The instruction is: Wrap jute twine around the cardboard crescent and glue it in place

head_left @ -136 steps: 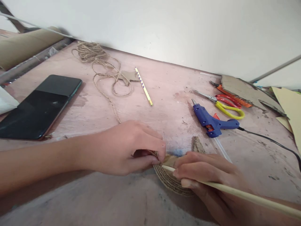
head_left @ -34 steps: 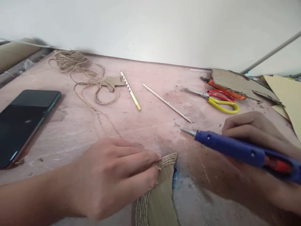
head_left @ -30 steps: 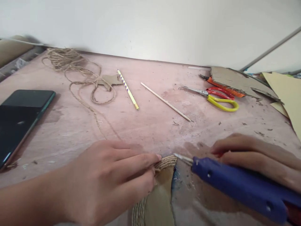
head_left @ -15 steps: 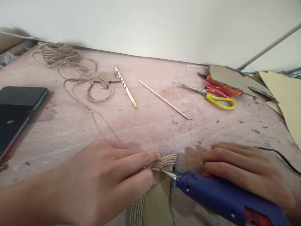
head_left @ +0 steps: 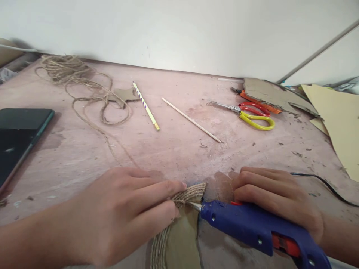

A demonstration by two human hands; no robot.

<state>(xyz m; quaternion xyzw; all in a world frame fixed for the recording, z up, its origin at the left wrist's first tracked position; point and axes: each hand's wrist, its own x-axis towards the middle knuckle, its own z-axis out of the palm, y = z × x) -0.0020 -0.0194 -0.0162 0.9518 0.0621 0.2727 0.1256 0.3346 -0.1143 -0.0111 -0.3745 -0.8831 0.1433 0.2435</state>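
My left hand point(head_left: 131, 213) presses its fingers onto jute twine point(head_left: 193, 191) laid in curved rows along a piece of cardboard point(head_left: 182, 239). The thumb and index finger pinch the strand at the inner row. In my right hand point(head_left: 275, 198) is a blue glue gun point(head_left: 238, 222), held on its side with the fingers wrapped over it. Its metal nozzle meets the twine's inner edge just beside my left fingertips. From the left hand, a loose strand runs back to a tangled twine bundle point(head_left: 66, 69) at the far left.
A phone point(head_left: 22, 138) lies at left. Further back are a patterned pencil point(head_left: 146, 106), a thin wooden stick point(head_left: 192, 120) and scissors point(head_left: 244, 112) with red and yellow handles. Torn cardboard point(head_left: 275, 95) and yellow paper point(head_left: 336, 127) sit at right, near a black cord point(head_left: 328, 181).
The view has shifted slightly. My right hand and the rear of the glue gun have swung a little left and up, while the nozzle stays at the twine. My left hand keeps its grip.
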